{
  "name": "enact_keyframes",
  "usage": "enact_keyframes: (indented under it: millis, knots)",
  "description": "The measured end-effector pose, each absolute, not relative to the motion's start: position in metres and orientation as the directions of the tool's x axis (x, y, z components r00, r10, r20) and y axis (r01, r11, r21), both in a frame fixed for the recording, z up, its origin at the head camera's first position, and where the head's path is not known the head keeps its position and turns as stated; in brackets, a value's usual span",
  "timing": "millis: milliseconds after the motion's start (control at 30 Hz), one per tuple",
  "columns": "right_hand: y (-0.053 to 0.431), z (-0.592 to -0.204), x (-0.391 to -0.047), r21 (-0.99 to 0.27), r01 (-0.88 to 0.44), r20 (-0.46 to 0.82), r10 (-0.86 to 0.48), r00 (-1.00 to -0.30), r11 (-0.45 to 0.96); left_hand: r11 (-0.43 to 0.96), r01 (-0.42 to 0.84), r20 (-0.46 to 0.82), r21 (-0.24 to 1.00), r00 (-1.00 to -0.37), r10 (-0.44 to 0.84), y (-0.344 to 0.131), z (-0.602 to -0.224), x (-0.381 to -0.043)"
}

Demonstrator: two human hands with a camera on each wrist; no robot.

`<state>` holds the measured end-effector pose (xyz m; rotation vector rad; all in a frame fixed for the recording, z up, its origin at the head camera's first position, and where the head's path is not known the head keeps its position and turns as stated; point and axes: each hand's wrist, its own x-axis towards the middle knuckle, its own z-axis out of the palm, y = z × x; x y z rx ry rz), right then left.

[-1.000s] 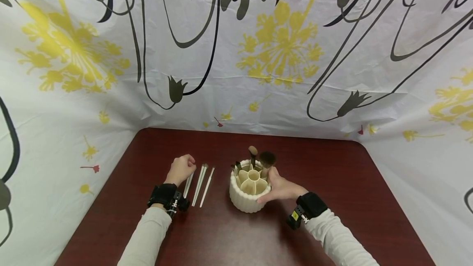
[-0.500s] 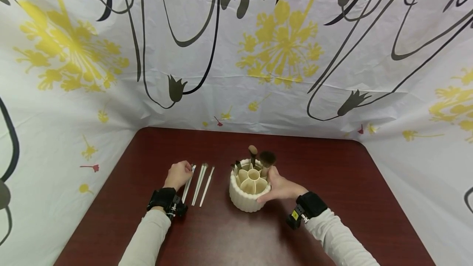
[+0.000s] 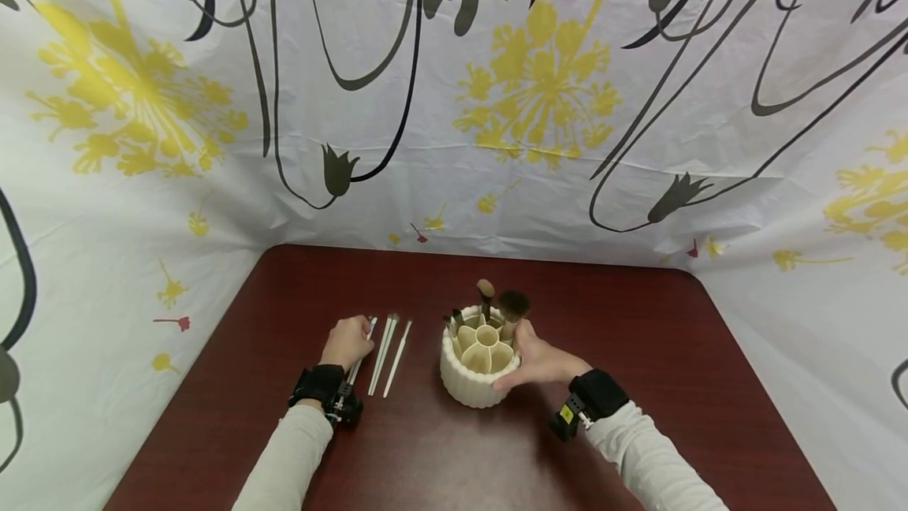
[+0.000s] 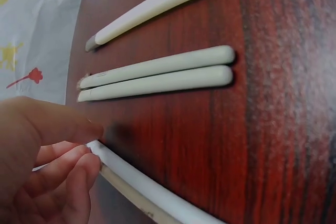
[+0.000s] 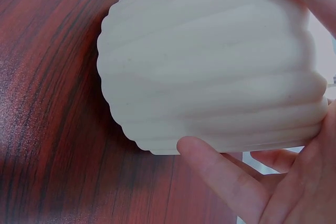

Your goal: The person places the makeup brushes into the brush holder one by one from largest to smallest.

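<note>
My left hand [image 3: 347, 343] is at the leftmost white-handled makeup brushes. In the left wrist view its thumb and fingers pinch the upper end of a white makeup brush [image 4: 152, 187], with a second, beige-looking handle [image 4: 128, 191] close alongside. The brush's tip is hidden by the fingers. At the right, my right hand [image 3: 546, 357] grips the side of a cream brush holder [image 3: 474, 386], thumb in front and fingers behind. The holder is ribbed, stands upright and has petal-shaped compartments. A fluffy dark brush [image 3: 514, 305] and a smaller brown-tipped brush [image 3: 485, 289] stick out of its back compartments.
Between the left hand and the holder lie two white brushes side by side [image 3: 383, 355] and one single white brush [image 3: 398, 359]. All rest on the dark red wooden table [image 3: 603, 322]. A patterned white cloth [image 3: 440, 117] hangs behind the table and along its sides.
My left hand first drew back to the left, then came slightly right and down onto the leftmost brushes, its fingers now on one. The right hand and holder have stayed put.
</note>
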<state>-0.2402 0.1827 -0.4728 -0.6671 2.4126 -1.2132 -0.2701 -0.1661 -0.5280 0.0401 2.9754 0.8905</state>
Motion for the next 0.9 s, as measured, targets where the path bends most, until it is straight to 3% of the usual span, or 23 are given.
enact_keyframes:
  millis: [900]
  knots:
    - [0.1831, -0.4733, -0.2413, -0.833, -0.261, -0.083, -0.577, -0.812, 0.488, 0.861, 0.008, -0.053, 0.509, -0.998, 0.041, -0.1577, -0.5319, -0.272]
